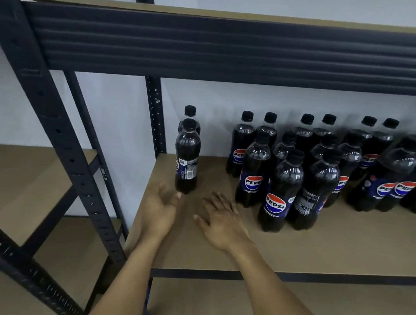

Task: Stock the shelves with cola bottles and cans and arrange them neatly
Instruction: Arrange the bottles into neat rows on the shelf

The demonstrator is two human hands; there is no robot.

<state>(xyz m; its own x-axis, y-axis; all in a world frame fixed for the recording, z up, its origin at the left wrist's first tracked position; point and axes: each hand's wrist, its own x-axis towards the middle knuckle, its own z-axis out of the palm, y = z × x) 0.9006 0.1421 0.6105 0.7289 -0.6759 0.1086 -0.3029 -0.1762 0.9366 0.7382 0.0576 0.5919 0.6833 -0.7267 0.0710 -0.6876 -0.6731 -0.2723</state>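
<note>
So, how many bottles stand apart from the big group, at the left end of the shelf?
2. The front bottle stands just beyond the left hand; the second bottle is directly behind it, mostly hidden. More could be hidden there.

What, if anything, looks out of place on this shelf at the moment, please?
Two bottles: the left front bottle and one in the front row show barcode sides instead of logos. Nothing is spilled or toppled.

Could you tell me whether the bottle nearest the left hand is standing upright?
Upright: the front bottle stands on its base on the shelf, cap on top.
</note>
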